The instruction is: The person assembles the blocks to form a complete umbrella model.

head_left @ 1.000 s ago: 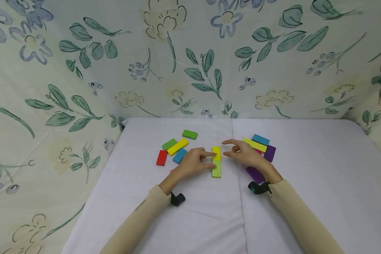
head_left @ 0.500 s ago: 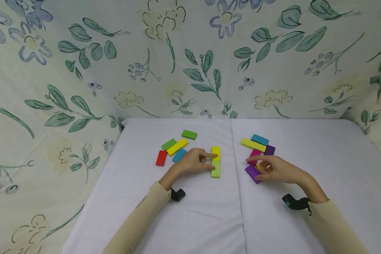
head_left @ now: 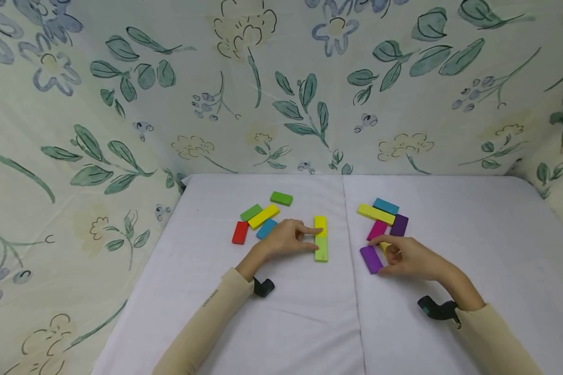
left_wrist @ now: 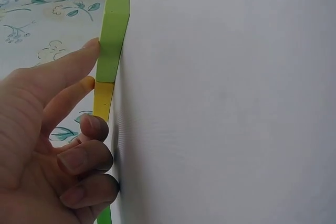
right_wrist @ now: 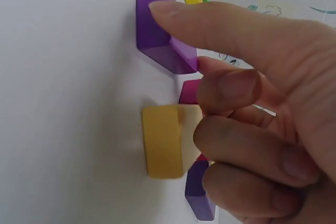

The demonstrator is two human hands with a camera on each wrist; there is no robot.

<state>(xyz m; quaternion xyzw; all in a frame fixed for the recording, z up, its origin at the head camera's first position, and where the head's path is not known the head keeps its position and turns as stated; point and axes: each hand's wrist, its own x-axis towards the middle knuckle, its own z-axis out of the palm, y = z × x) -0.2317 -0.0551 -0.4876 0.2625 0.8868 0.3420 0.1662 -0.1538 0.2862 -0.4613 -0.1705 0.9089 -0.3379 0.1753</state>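
In the head view, a yellow block and a light green block lie end to end on the white cloth. My left hand touches them from the left, index finger at the yellow one and thumb at the light green one; its other fingers are curled. To the right, my right hand pinches a purple block between thumb and index finger. The right wrist view shows the thumb across this purple block. Close under the curled fingers is an orange-yellow block, partly hidden from the head camera.
Beyond the right hand lie a magenta block, a dark purple block, a long yellow block and a blue block. Left of centre are a red block, another blue block, another yellow block and green blocks.
My right hand has moved from beside the middle blocks rightward to the purple block, which has turned and shifted slightly. The left hand stays in place.
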